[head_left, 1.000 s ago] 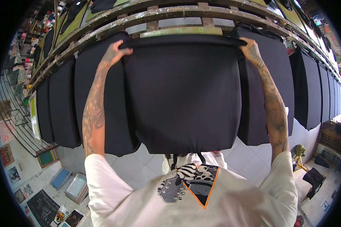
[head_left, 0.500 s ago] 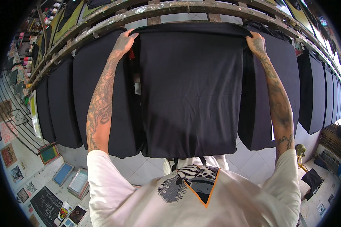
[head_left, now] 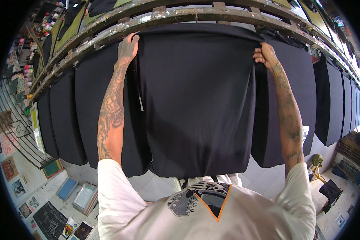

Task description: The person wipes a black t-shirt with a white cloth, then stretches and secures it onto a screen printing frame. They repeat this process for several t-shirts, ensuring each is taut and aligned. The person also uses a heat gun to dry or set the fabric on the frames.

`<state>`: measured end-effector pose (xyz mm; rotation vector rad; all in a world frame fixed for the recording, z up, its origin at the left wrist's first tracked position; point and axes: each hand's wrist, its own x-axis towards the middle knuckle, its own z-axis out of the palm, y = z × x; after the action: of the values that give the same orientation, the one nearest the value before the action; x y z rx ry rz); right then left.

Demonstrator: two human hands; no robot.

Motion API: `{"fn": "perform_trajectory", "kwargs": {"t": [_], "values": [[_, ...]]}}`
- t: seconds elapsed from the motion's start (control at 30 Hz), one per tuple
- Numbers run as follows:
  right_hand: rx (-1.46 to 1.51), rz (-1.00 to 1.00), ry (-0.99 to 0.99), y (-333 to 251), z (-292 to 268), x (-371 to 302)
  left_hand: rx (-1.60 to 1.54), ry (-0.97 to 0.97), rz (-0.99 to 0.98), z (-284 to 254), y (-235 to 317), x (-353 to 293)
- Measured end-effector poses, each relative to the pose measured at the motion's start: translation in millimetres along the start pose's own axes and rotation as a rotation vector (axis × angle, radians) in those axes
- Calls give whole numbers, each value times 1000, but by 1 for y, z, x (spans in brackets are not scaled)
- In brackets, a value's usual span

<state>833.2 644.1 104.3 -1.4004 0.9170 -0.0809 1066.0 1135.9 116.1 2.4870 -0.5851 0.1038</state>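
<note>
A black cloth is draped over the middle board in front of me, with soft creases down its right side and a rolled, folded band along its far edge. My left hand is at the far left corner of this cloth, fingers bent and closed at its edge; the fingertips are partly hidden. At the far right corner my right hand pinches the edge between thumb and forefinger, the other fingers curled below. Both arms are stretched forward. The board under the cloth is hidden.
Black-covered boards stand in a row to the left and right. A paint-stained wooden rail runs behind them. Framed screens lie at lower left, by a metal grille. A tiled floor shows below.
The cloth's far left corner has shifted left with my left hand. My right hand has moved slightly down and inward, its fingers now showing. The cloth's near edge sits lower in view.
</note>
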Motion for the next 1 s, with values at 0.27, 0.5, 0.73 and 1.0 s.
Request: {"fn": "perform_trajectory", "kwargs": {"t": [0.27, 0.5, 0.73, 1.0], "values": [[-38, 81, -245, -34, 13, 36, 52, -237, -402, -11, -41, 15], [-514, -79, -304, -48, 63, 1, -879, -139, -719, -35, 5, -72], [-462, -383, -144, -2, 46, -17, -723, -73, -554, -27, 55, -267], [-627, -716, -229, 24, 90, -142, -1057, -39, -1630, -42, 115, -499]]}}
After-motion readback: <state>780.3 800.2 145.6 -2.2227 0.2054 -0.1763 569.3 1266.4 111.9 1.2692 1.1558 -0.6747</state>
